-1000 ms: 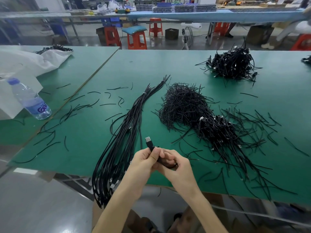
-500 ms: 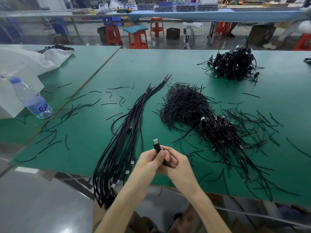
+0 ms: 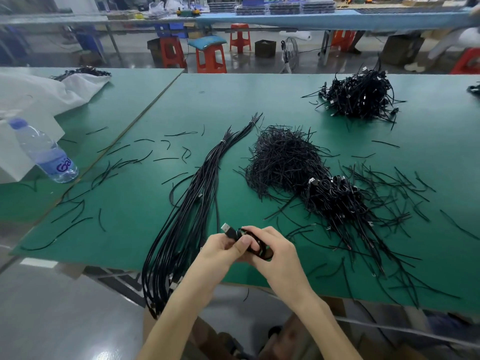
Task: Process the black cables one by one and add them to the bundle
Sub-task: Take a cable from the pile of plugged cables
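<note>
Both hands meet over the near edge of the green table [image 3: 259,105]. My left hand [image 3: 220,252] pinches a coiled black cable [image 3: 255,245] just below its silver USB plug, which points up and left. My right hand [image 3: 275,252] curls around the coil from the right. To the left lies the bundle [image 3: 187,211] of straightened black cables, tied near its far end and hanging over the table's front edge. A heap of coiled cables [image 3: 335,198] sits to the right of my hands.
A mound of black ties [image 3: 283,157] lies mid-table and loose ties are scattered around it. Another cable pile [image 3: 358,97] sits far right. A water bottle [image 3: 44,152] and white bags [image 3: 39,92] are on the left table. Stools stand beyond.
The coil has turned in my hands and more of its loops show between the fingers. The plug now points further left. Both hands stay in about the same place.
</note>
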A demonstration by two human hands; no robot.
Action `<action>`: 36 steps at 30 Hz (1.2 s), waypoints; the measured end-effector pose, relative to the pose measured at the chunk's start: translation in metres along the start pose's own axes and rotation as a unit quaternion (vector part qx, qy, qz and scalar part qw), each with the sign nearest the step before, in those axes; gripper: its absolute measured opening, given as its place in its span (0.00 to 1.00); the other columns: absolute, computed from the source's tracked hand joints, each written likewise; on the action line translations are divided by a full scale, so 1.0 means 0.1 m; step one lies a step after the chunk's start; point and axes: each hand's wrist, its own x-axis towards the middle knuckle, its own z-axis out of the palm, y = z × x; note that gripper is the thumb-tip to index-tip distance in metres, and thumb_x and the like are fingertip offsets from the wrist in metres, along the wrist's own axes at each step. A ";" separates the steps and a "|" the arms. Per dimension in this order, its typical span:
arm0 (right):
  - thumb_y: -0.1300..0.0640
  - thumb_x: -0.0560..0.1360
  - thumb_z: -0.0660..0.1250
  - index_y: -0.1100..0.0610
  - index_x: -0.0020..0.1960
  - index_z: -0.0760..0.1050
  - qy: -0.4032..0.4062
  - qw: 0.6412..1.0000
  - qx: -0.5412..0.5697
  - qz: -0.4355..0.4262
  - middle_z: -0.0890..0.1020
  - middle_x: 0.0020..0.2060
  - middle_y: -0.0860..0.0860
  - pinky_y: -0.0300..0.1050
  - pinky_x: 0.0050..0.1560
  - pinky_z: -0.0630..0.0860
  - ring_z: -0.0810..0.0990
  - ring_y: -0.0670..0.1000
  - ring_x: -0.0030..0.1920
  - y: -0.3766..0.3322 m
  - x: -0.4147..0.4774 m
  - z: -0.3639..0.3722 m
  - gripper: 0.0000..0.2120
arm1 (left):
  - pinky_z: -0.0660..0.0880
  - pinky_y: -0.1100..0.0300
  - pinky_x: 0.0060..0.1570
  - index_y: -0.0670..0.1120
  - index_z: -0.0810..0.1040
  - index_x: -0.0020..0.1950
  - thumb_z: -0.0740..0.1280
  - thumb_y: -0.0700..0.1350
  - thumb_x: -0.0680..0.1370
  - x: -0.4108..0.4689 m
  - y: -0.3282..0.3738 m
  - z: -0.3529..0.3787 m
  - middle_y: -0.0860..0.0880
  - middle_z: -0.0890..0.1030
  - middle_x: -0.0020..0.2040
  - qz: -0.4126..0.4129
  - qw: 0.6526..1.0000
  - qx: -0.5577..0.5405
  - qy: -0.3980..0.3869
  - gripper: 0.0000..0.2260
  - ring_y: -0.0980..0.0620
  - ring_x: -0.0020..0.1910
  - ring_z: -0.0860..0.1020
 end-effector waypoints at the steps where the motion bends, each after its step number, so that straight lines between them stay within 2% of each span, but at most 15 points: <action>1: 0.59 0.75 0.76 0.50 0.65 0.80 -0.002 1.000 -0.011 -0.002 0.79 0.47 0.44 0.34 0.54 0.75 0.80 0.44 0.52 -0.01 -0.01 0.00 0.20 | 0.79 0.63 0.51 0.41 0.85 0.46 0.66 0.42 0.82 0.00 -0.02 0.01 0.45 0.88 0.47 0.003 1.000 -0.001 0.017 0.10 0.50 0.50 0.86; 6: 0.59 0.74 0.76 0.52 0.64 0.79 -0.024 0.998 -0.059 0.003 0.79 0.49 0.43 0.30 0.54 0.72 0.78 0.41 0.52 0.01 -0.03 0.00 0.19 | 0.79 0.67 0.41 0.42 0.85 0.45 0.68 0.38 0.81 0.01 -0.08 -0.02 0.48 0.88 0.40 0.017 0.996 0.030 0.084 0.08 0.54 0.41 0.86; 10: 0.52 0.74 0.76 0.48 0.65 0.77 -0.082 0.995 -0.037 0.044 0.82 0.53 0.42 0.33 0.56 0.74 0.80 0.40 0.55 0.00 -0.03 0.02 0.20 | 0.79 0.66 0.40 0.43 0.85 0.41 0.68 0.36 0.81 0.00 -0.16 -0.04 0.48 0.87 0.38 0.041 0.991 0.041 0.117 0.11 0.55 0.39 0.85; 12: 0.50 0.77 0.73 0.46 0.62 0.76 -0.099 0.992 -0.012 0.070 0.84 0.48 0.42 0.34 0.50 0.76 0.82 0.39 0.49 0.01 -0.05 0.03 0.15 | 0.80 0.64 0.42 0.44 0.85 0.40 0.68 0.36 0.81 0.01 -0.19 -0.06 0.47 0.87 0.38 0.056 0.990 0.041 0.126 0.11 0.53 0.40 0.86; 14: 0.50 0.80 0.69 0.46 0.58 0.77 -0.098 0.990 -0.015 0.098 0.84 0.42 0.47 0.40 0.44 0.78 0.81 0.41 0.40 0.04 -0.07 0.03 0.07 | 0.82 0.61 0.44 0.44 0.85 0.40 0.69 0.37 0.80 0.03 -0.21 -0.09 0.45 0.87 0.40 0.061 0.990 0.041 0.122 0.10 0.49 0.42 0.86; 15: 0.50 0.81 0.68 0.47 0.57 0.76 -0.099 0.989 -0.025 0.106 0.84 0.40 0.49 0.43 0.43 0.79 0.80 0.42 0.38 0.05 -0.08 0.03 0.05 | 0.82 0.60 0.45 0.44 0.85 0.41 0.69 0.37 0.80 0.03 -0.21 -0.10 0.45 0.87 0.40 0.058 0.991 0.041 0.113 0.10 0.48 0.42 0.86; 17: 0.50 0.81 0.67 0.47 0.57 0.75 -0.105 0.988 -0.035 0.110 0.83 0.42 0.46 0.42 0.45 0.78 0.80 0.40 0.41 0.07 -0.09 0.03 0.05 | 0.82 0.60 0.45 0.43 0.86 0.42 0.69 0.38 0.80 0.04 -0.23 -0.12 0.44 0.87 0.41 0.042 0.994 0.035 0.091 0.09 0.47 0.43 0.87; 21: 0.48 0.82 0.65 0.46 0.69 0.71 -0.125 0.985 -0.042 0.110 0.81 0.56 0.41 0.37 0.56 0.76 0.79 0.39 0.55 0.09 -0.13 0.06 0.15 | 0.82 0.60 0.45 0.40 0.85 0.49 0.69 0.39 0.80 0.04 -0.24 -0.16 0.43 0.87 0.43 0.008 0.997 0.019 0.072 0.05 0.46 0.46 0.87; 23: 0.48 0.83 0.63 0.46 0.69 0.71 -0.125 0.985 -0.046 0.107 0.81 0.57 0.40 0.33 0.57 0.73 0.78 0.37 0.58 0.10 -0.15 0.09 0.15 | 0.81 0.62 0.43 0.38 0.83 0.52 0.70 0.39 0.80 0.04 -0.22 -0.18 0.43 0.88 0.44 -0.004 0.998 0.025 0.065 0.05 0.46 0.46 0.87; 25: 0.48 0.84 0.62 0.47 0.66 0.72 -0.123 0.986 -0.043 0.108 0.81 0.57 0.39 0.34 0.56 0.74 0.77 0.36 0.58 0.10 -0.17 0.12 0.12 | 0.81 0.63 0.42 0.35 0.79 0.54 0.70 0.38 0.80 0.05 -0.20 -0.19 0.43 0.88 0.44 -0.021 0.997 0.033 0.069 0.07 0.46 0.45 0.87; 27: 0.46 0.84 0.60 0.47 0.61 0.72 -0.122 0.985 -0.056 0.113 0.81 0.54 0.40 0.39 0.53 0.76 0.79 0.38 0.55 0.11 -0.17 0.13 0.08 | 0.80 0.64 0.41 0.33 0.76 0.56 0.71 0.38 0.79 0.06 -0.17 -0.21 0.43 0.88 0.44 -0.038 0.996 0.038 0.068 0.10 0.47 0.44 0.87; 30: 0.45 0.85 0.56 0.45 0.51 0.68 -0.130 0.977 -0.125 0.110 0.81 0.44 0.45 0.45 0.41 0.76 0.79 0.46 0.43 0.14 -0.16 0.12 0.07 | 0.81 0.63 0.44 0.34 0.74 0.56 0.74 0.39 0.78 0.06 -0.15 -0.26 0.43 0.88 0.44 -0.056 0.995 0.066 0.055 0.13 0.47 0.44 0.87; 33: 0.44 0.85 0.54 0.44 0.46 0.62 -0.153 0.967 -0.186 0.086 0.77 0.39 0.45 0.44 0.35 0.69 0.75 0.46 0.36 0.17 -0.18 0.12 0.10 | 0.81 0.64 0.44 0.39 0.77 0.54 0.74 0.40 0.78 0.06 -0.16 -0.30 0.42 0.87 0.46 -0.036 0.987 0.150 0.048 0.10 0.53 0.43 0.86; 36: 0.45 0.85 0.54 0.44 0.45 0.60 -0.162 0.960 -0.218 0.072 0.77 0.38 0.45 0.44 0.34 0.69 0.74 0.46 0.34 0.19 -0.20 0.11 0.10 | 0.80 0.63 0.43 0.46 0.80 0.50 0.74 0.45 0.78 0.06 -0.17 -0.33 0.49 0.85 0.41 -0.016 0.961 0.267 0.074 0.05 0.60 0.40 0.84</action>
